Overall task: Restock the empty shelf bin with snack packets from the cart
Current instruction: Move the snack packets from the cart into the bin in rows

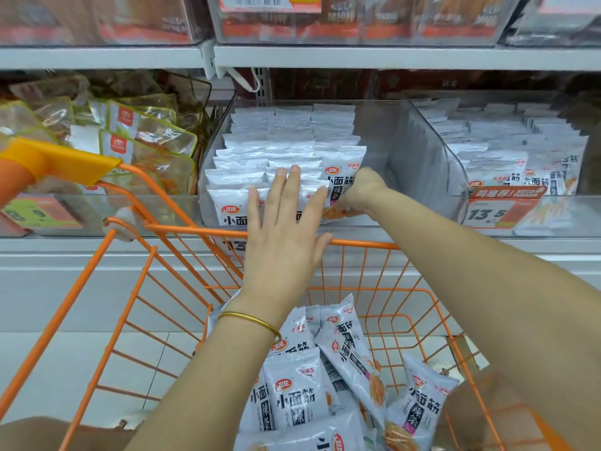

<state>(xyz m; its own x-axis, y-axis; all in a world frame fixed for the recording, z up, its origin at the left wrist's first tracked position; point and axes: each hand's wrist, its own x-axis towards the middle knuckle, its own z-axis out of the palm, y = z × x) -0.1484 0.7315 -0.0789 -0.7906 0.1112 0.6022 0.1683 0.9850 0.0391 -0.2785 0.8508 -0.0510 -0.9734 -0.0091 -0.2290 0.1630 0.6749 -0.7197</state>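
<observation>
Holding the left grip (283,229) wide and flat, fingers straight, at the front of the snack packets (260,151) standing in rows in the clear shelf bin (426,148); curling the right grip (361,190) round one packet (338,187) at the front row's right end; more loose packets (351,353) down in the orange cart (195,227)
</observation>
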